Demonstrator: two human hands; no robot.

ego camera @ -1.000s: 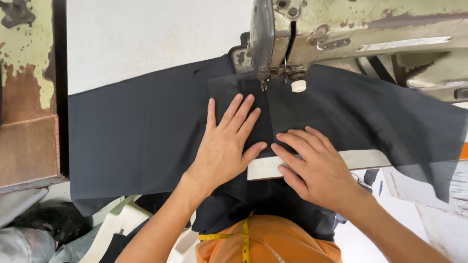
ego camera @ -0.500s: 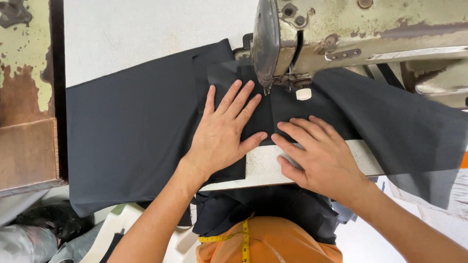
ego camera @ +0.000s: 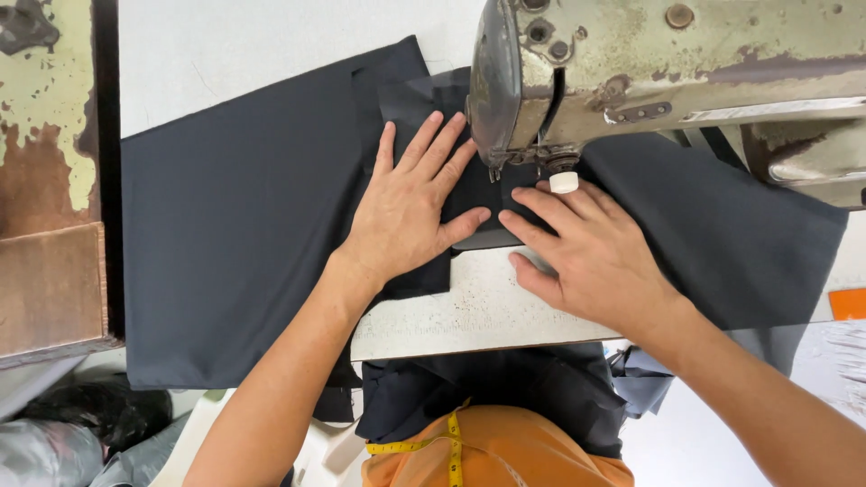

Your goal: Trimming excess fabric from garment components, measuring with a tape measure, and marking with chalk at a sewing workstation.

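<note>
Two bare hands lie flat on dark cloth, and I read the scene outward from my body. Nearest me, a yellow measuring tape (ego camera: 448,442) hangs over an orange shirt (ego camera: 496,455), with more dark cloth bunched in the lap below the edge of the white surface (ego camera: 478,311).

On that surface the black fabric (ego camera: 234,243) spreads wide to the left and runs on to the right under the machine. I judge it light, soft and limp, a thin weave that wrinkles and slides easily on the smooth top. It seems best handled by pressing it flat with spread palms, or by pinching it at a cut edge, not by lifting it from the middle.

My left hand (ego camera: 406,212) has its grip released: fingers spread and straight, palm down on the fabric, fingertips lying on a smaller overlaid piece near the needle area. My right hand (ego camera: 595,252) is likewise unclenched, flat on the fabric just beside the left, thumb over the cloth's edge on the bare surface. Its index finger wears a white thimble-like cap (ego camera: 564,181), which sits just under the presser foot. Neither hand grasps anything; both only press down.

Farthest off, the worn, greenish sewing machine (ego camera: 649,63) stands over the fabric, its head directly above my fingertips.
</note>
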